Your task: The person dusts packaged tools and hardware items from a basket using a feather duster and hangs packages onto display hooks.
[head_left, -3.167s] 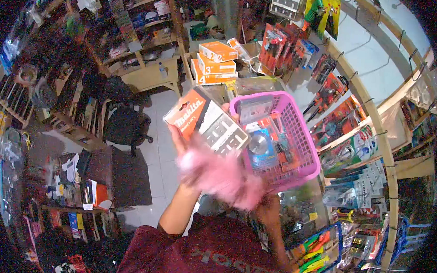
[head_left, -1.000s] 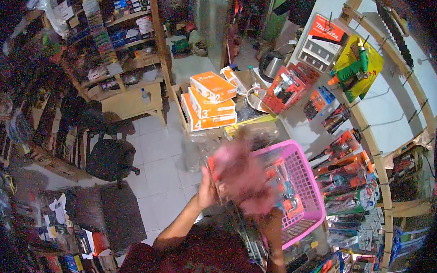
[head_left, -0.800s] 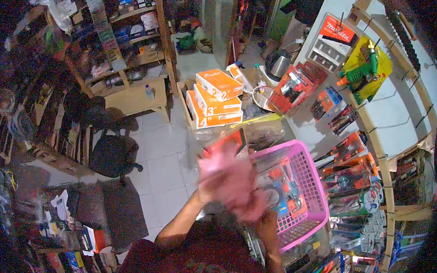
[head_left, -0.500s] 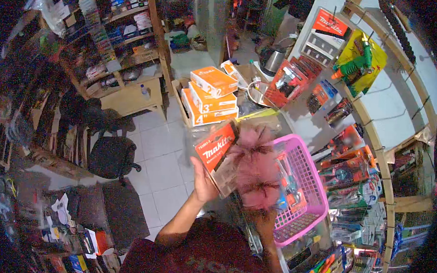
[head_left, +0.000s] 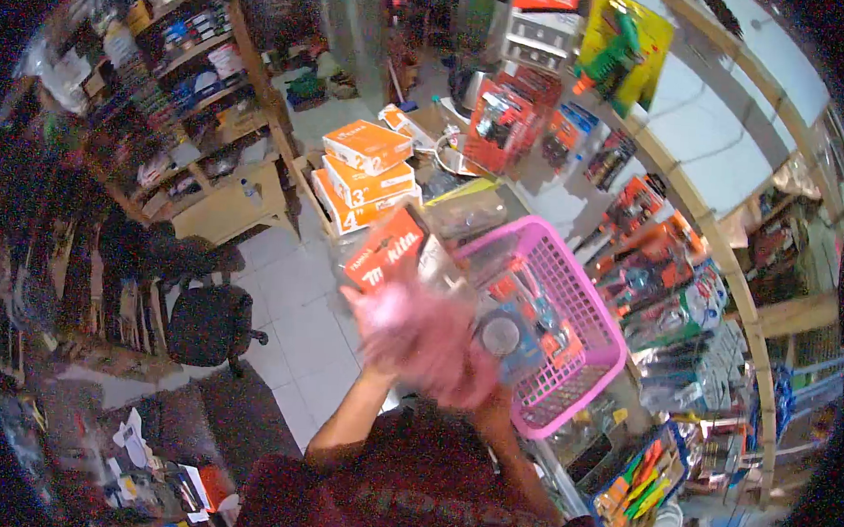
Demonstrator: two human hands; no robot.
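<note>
My left hand [head_left: 368, 342] grips the orange-and-white Makita package [head_left: 391, 247] at its lower left side, partly covered by cloth. A pink cloth [head_left: 427, 340], blurred by motion, lies over the package's lower part. My right hand [head_left: 491, 398] is wrapped in the cloth's lower right end, its fingers mostly hidden. Right beside them a pink plastic basket [head_left: 611, 355] holds packaged tools, among them a blue card [head_left: 515, 356] with a round grey item.
Orange-and-white boxes [head_left: 367, 148] are stacked beyond my hands. On the right, packaged tools [head_left: 501, 124] hang from a curved wooden rack [head_left: 705, 231]. A black office chair [head_left: 209, 319] and shelves [head_left: 199, 56] stand at the left. Colourful handles [head_left: 638, 485] lie lower right.
The cloth has swung left from beside the package to over its lower part, along with my right hand. The view has shifted, moving the boxes and basket left in frame.
</note>
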